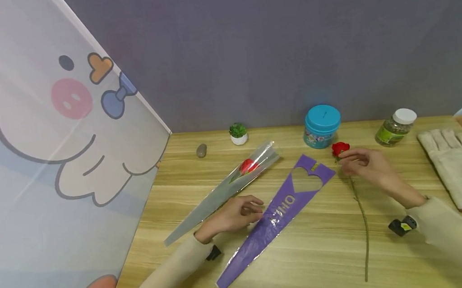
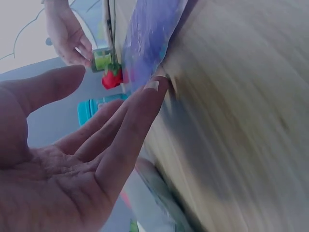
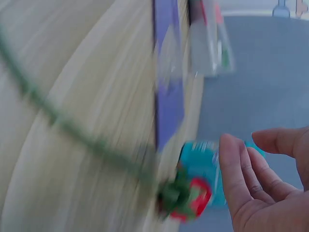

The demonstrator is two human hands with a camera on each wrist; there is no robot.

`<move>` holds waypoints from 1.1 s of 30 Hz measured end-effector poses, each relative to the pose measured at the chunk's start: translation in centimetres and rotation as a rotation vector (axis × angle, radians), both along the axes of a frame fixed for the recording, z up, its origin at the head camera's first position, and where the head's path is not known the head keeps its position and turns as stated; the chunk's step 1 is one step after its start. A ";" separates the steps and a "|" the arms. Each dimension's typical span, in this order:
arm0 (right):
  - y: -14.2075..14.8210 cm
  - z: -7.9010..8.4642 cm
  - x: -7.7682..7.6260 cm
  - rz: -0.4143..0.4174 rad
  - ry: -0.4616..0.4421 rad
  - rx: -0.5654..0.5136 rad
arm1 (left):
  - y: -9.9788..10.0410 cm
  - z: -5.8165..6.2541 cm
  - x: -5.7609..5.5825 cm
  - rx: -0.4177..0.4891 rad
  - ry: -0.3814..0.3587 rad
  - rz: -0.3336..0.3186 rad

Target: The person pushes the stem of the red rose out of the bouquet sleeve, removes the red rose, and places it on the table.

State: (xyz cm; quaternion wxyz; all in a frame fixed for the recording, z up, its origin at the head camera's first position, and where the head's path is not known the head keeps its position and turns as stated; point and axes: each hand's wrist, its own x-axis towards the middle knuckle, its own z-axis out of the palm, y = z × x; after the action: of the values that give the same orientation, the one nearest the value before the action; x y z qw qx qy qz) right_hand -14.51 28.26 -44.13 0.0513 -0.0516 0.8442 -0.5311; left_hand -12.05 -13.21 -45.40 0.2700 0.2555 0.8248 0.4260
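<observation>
A purple flower sleeve [image 1: 259, 241] with a heart-shaped window lies slantwise on the wooden table. My left hand [image 1: 233, 215] is at its left edge, fingers loosely bent and thumb apart; in the left wrist view a fingertip [image 2: 152, 86] meets or nearly meets that edge. To the right, a single red rose [image 1: 340, 148] lies with its long green stem [image 1: 366, 233] toward me. Just beside the bloom hovers my right hand [image 1: 369, 169]. The right wrist view shows its thumb and fingers apart, holding nothing, with the rose [image 3: 193, 198] beyond them.
Left of the purple sleeve lies a grey-clear sleeve [image 1: 201, 214] with a red flower [image 1: 248, 165] inside. Along the back stand a stone [image 1: 201, 150], a potted plant [image 1: 238, 133], a blue tub [image 1: 321, 125] and a white-lidded jar [image 1: 396, 127]. Gloves [image 1: 461, 171] lie at right.
</observation>
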 end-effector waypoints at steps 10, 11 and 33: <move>-7.2 0.9 0.0 0.166 -0.029 -0.135 | -2.7 1.5 -0.9 0.113 0.101 0.109; -7.9 0.9 -0.1 0.184 -0.037 -0.155 | -3.2 1.8 -1.0 0.110 0.108 0.137; -19.3 -2.1 -0.9 0.337 -0.564 -0.545 | -9.5 1.4 -5.3 -0.055 0.049 0.272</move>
State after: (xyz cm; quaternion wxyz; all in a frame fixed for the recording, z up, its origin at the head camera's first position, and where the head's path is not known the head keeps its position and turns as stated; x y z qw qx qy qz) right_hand -15.38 9.01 -46.20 0.3507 -0.0530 0.6055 -0.7125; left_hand -17.32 -22.73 -43.96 0.1965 0.1441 0.8695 0.4296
